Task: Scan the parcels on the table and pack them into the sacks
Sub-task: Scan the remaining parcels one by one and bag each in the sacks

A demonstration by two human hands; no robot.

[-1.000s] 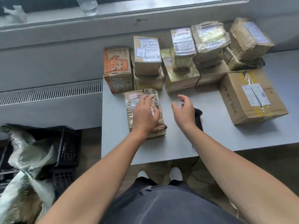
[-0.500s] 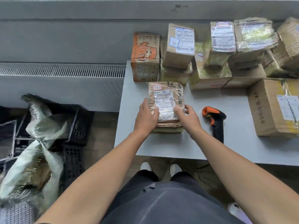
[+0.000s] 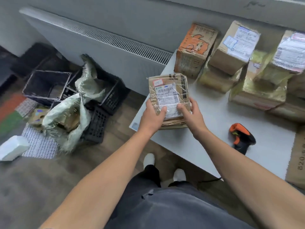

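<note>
A flat brown taped parcel (image 3: 168,90) with a white label is gripped at its near end by both hands over the table's left edge. My left hand (image 3: 152,115) holds its left side, thumb on the label. My right hand (image 3: 191,114) holds its right side, thumb on top. An orange and black barcode scanner (image 3: 241,138) lies on the grey table (image 3: 206,128) to the right of my hands. A whitish woven sack (image 3: 77,104) stands open on the floor to the left, with cardboard showing inside it.
Several more parcels crowd the back of the table, among them an orange-printed box (image 3: 194,48) and a labelled box (image 3: 234,47). Black plastic crates (image 3: 49,83) sit behind the sack. A white block (image 3: 13,147) lies on the floor. A radiator (image 3: 102,45) runs along the wall.
My right hand joined the left on the flat parcel, and both have carried it leftward to the table's edge. The view has swung left, toward the sack.
</note>
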